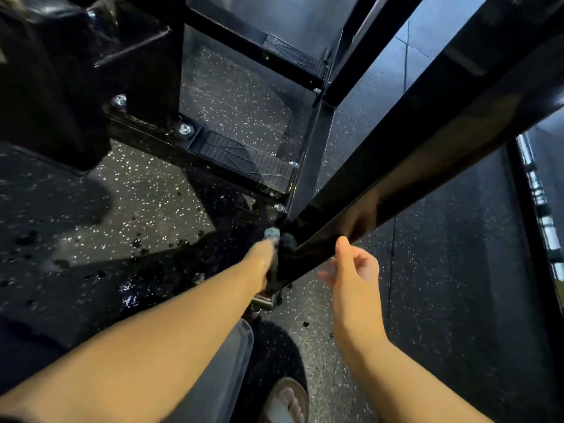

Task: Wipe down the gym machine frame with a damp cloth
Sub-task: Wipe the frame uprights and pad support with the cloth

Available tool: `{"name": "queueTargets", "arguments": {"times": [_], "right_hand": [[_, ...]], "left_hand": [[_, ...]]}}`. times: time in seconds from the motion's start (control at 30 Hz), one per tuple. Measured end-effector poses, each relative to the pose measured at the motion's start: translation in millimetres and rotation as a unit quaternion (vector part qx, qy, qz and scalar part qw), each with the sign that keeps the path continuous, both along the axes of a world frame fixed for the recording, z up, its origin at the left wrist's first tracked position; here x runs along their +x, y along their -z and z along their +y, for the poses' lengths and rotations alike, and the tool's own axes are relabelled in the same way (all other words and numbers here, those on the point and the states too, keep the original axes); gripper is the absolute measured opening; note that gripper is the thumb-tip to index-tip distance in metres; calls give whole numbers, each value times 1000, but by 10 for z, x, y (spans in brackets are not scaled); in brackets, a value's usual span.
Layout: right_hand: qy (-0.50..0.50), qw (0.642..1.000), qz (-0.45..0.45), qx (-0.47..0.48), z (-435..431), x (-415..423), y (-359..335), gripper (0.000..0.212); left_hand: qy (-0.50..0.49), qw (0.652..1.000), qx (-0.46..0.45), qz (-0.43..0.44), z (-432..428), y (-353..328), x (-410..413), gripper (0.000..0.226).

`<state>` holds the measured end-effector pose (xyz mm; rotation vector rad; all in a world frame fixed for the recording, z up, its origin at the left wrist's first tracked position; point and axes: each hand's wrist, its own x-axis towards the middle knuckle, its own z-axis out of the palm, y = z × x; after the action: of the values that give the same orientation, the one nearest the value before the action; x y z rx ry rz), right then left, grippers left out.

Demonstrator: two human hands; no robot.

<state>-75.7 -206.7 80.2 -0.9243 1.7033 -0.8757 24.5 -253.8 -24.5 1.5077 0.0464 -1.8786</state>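
A black steel frame beam [406, 178] slants from the upper right down to the floor at the middle of the view. My left hand [262, 261] reaches to the beam's low end and holds a dark cloth [287, 241] against it; a small grey-blue piece [272, 233] shows above the fingers. The fingers themselves are mostly hidden behind the beam. My right hand [351, 270] hovers just below the beam's near edge, fingers loosely curled, thumb up near the metal, holding nothing.
Bolted uprights and base rails [152, 96] with ribbed foot plates [244, 157] stand behind the beam. The speckled rubber floor [146, 184] is wet with dark drops [134, 242]. My leg and a sandalled foot [290, 401] are below. Chrome bars [540, 203] run along the right edge.
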Motion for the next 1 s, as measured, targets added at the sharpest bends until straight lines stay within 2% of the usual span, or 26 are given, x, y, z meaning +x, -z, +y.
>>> {"name": "queueTargets", "arguments": {"times": [0.07, 0.17, 0.2, 0.27, 0.37, 0.43, 0.5, 0.57, 0.63, 0.7, 0.73, 0.77, 0.8, 0.83, 0.87, 0.9, 0.93, 1.0], "right_hand": [[-4, 1000, 9, 17, 138, 64, -1, 19], [-84, 996, 6, -15, 225, 359, -34, 5], [-111, 993, 5, -40, 195, 493, -18, 9], [-157, 983, 24, -93, 24, 758, 40, 32], [-170, 970, 95, -144, -449, 1068, 212, 56], [-158, 972, 122, -121, -778, 1159, 408, 62], [-130, 985, 62, -92, -1014, 1238, 642, 62], [-61, 994, 4, -87, -1152, 1343, 867, 50], [30, 997, -13, -72, -1253, 1435, 1001, 30], [118, 990, -23, -69, -1393, 1481, 1041, 24], [154, 983, -21, -93, -1484, 1476, 1044, 24], [177, 977, -5, -122, -1591, 1464, 1056, 26], [176, 974, 42, -140, -1702, 1441, 1075, 28], [147, 972, 118, -140, -1816, 1425, 1116, 31], [92, 966, 210, -120, -1921, 1430, 1200, 35], [11, 949, 304, -79, -1998, 1445, 1288, 41], [-78, 920, 384, -27, -2047, 1469, 1391, 47], [-195, 852, 485, 36, -2098, 1542, 1599, 59]], "left_hand": [[7, 997, -56, 43, -95, -191, 114, 40], [36, 990, -115, 68, -297, -467, 367, 36], [40, 989, -122, 68, -335, -556, 465, 36], [35, 989, -138, 44, -431, -621, 662, 34], [47, 987, -154, 19, -524, -705, 881, 33], [58, 982, -177, 15, -601, -660, 954, 36], [37, 983, -179, 16, -685, -585, 1026, 46], [57, 982, -174, 36, -746, -447, 1096, 65], [95, 980, -170, 31, -801, -330, 1147, 76], [124, 975, -175, -56, -868, -231, 1193, 68], [128, 964, -180, -144, -920, -186, 1248, 59], [138, 938, -186, -257, -973, -146, 1333, 49], [172, 889, -197, -376, -1019, -85, 1446, 40], [228, 826, -211, -470, -1039, -16, 1582, 34], [283, 771, -221, -526, -1068, 77, 1719, 34], [331, 736, -224, -547, -1088, 163, 1833, 39], [367, 715, -222, -552, -1098, 266, 1910, 44], [404, 690, -216, -560, -1118, 438, 1984, 54]]}}
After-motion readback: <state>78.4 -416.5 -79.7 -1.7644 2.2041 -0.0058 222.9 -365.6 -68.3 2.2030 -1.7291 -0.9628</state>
